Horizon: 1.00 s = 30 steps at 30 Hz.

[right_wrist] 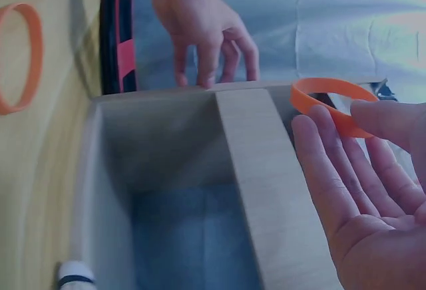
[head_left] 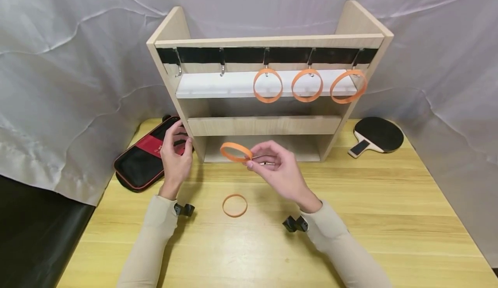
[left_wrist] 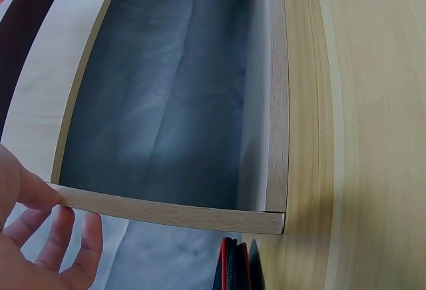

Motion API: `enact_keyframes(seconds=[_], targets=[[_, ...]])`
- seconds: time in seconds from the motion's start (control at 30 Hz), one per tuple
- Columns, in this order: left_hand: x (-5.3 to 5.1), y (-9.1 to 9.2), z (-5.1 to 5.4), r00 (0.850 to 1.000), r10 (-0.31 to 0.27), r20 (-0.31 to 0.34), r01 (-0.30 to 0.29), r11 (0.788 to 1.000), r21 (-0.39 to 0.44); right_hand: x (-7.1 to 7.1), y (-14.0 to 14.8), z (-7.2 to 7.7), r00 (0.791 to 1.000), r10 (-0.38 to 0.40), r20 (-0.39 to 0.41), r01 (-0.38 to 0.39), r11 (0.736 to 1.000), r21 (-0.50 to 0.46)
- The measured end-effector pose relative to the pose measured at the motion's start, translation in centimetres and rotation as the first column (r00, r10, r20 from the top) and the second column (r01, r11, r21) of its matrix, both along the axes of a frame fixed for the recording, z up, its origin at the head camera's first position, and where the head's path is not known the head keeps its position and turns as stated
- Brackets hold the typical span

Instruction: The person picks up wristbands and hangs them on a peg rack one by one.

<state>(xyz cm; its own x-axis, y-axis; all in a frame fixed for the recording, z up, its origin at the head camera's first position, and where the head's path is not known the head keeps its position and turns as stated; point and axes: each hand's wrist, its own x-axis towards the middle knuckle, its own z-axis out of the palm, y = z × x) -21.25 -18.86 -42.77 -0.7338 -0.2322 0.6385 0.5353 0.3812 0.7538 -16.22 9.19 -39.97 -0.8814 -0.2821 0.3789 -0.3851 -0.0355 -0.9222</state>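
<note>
My right hand (head_left: 278,167) pinches an orange ring (head_left: 223,150) between thumb and fingertips, in front of the wooden shelf (head_left: 264,126). In the right wrist view that ring (right_wrist: 346,126) is tilted above the fingers. My left hand (head_left: 177,156) is at the shelf's left side panel, its fingers loosely bent and the tips touching the panel's outer side. Three more orange rings hang from hooks on the shelf's black strip: one in the middle (head_left: 268,101), one beside it (head_left: 307,100) and one at the right end (head_left: 365,82). Another orange ring (head_left: 235,216) lies flat on the table.
Two bare hooks, one at the far left (head_left: 179,70) and one next to it (head_left: 223,69), hang from the strip. A black and red case (head_left: 140,167) lies left of the shelf. On the right is a black table tennis paddle (head_left: 379,133). Grey curtains surround the wooden table (head_left: 389,201).
</note>
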Motion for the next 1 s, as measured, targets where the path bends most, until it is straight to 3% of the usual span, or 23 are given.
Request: enact_keyframes(seconds=[0.3, 0.53, 1.0], targets=[[0.1, 0.0, 0.0, 1.0, 0.003, 0.0, -0.003, 1.0, 0.003, -1.0, -1.2, 1.7, 0.998, -0.011, -0.061, 0.006, 0.997, -0.078], [-0.1, -0.1, -0.1, 1.0, -0.002, -0.017, 0.002, 1.0, -0.002, -1.6, -2.2, 3.2, 0.988, -0.066, -0.142, 0.047, 0.99, -0.13], [-0.1, -0.1, -0.1, 1.0, -0.003, -0.019, 0.002, 1.0, -0.014, -2.9, -3.5, 5.7, 0.981, -0.052, -0.184, 0.001, 0.963, -0.268]])
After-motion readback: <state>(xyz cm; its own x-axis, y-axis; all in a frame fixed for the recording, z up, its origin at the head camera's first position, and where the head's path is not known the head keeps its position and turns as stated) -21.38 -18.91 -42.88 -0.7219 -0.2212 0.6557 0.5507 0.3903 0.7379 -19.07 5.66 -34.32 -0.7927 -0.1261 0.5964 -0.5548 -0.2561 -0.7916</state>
